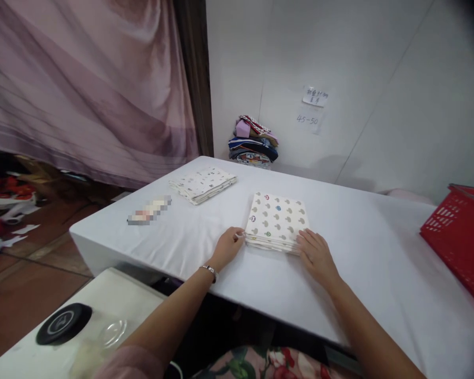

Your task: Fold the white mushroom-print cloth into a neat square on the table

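Note:
A folded white cloth (277,216) printed with small mushroom shapes lies in a neat square, its layered edge facing me. At its near left corner my left hand (228,248) is closed, thumb and fingertips pinched on the cloth's edge. My right hand (316,257) rests at the near right corner, fingers stretched out and lying over the edge. Farther back to the left lies a second folded white cloth (205,183) with a small scattered print.
A blurred-out flat item (149,210) lies on the white table (363,252) at left. A red basket (462,237) stands at the right edge. Folded fabrics (253,142) are stacked behind the table. A black round object (64,323) sits on a lower white surface at front left.

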`<action>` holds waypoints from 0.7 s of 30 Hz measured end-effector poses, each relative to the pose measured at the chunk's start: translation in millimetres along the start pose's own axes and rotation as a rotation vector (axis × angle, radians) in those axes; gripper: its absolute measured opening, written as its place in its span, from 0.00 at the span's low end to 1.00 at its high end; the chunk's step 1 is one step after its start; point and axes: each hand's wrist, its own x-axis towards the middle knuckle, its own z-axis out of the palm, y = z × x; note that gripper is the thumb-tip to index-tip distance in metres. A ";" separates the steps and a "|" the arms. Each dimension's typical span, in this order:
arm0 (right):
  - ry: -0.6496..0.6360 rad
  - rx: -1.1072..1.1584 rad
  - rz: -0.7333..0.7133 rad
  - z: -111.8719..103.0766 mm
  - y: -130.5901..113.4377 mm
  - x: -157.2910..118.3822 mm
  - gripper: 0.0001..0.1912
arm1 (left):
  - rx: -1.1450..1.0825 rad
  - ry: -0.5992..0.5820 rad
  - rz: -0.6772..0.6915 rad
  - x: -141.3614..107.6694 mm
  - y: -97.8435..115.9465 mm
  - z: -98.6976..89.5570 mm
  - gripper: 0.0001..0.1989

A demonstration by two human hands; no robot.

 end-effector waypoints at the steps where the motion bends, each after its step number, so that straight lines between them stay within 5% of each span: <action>1: -0.007 0.012 -0.017 1.8 -4.0 6.2 0.19 | -0.025 0.020 -0.055 0.6 1.1 0.6 0.12; 13: -0.117 0.015 -0.038 33.3 -12.3 7.5 0.19 | -0.018 0.035 -0.310 19.2 29.8 5.0 0.20; 21: -0.104 0.071 0.006 32.9 -13.2 8.1 0.19 | -0.028 0.083 -0.195 15.7 25.7 2.5 0.10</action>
